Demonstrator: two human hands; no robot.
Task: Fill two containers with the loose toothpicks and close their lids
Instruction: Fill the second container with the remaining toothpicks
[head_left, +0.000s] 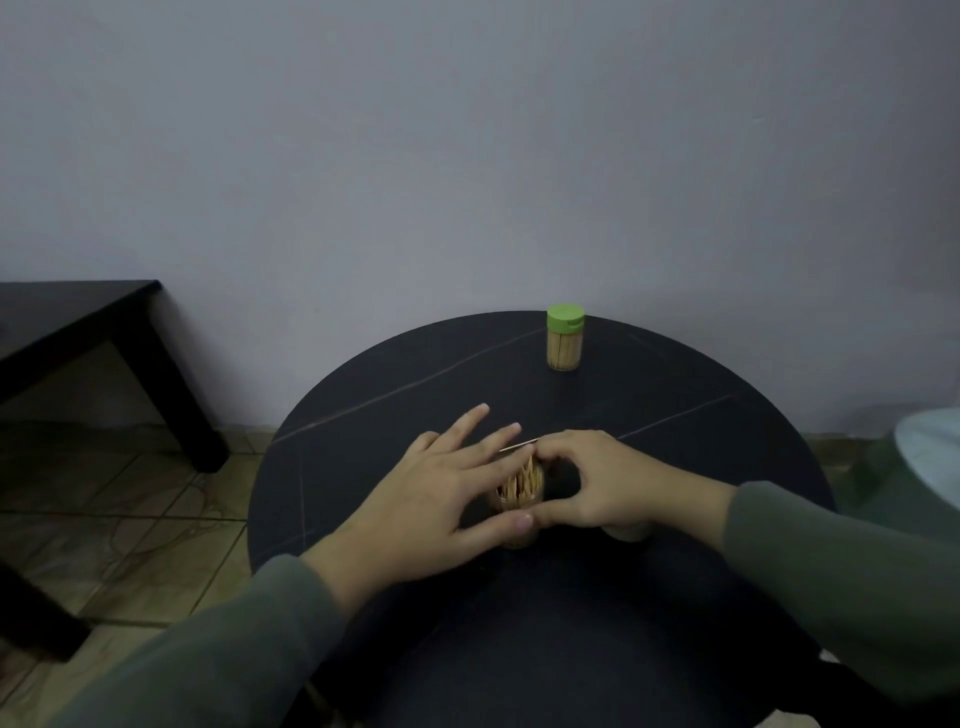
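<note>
An open clear container (521, 491), packed with upright toothpicks, stands on the round black table (395, 395) between my hands. My left hand (441, 483) lies against its left side with straight, spread fingers, and the thumb touches the near wall. My right hand (608, 478) curls around the container's right side. A single toothpick (519, 445) sticks out leftward from its fingertips over the container mouth. A second container (564, 340), full of toothpicks and closed with a green lid, stands at the far side of the table.
A pale round object (629, 532) peeks out under my right palm, mostly hidden. A dark low table (78, 322) stands to the left on the tiled floor. The wall runs right behind the round table. A pale object (932, 457) is at the right edge.
</note>
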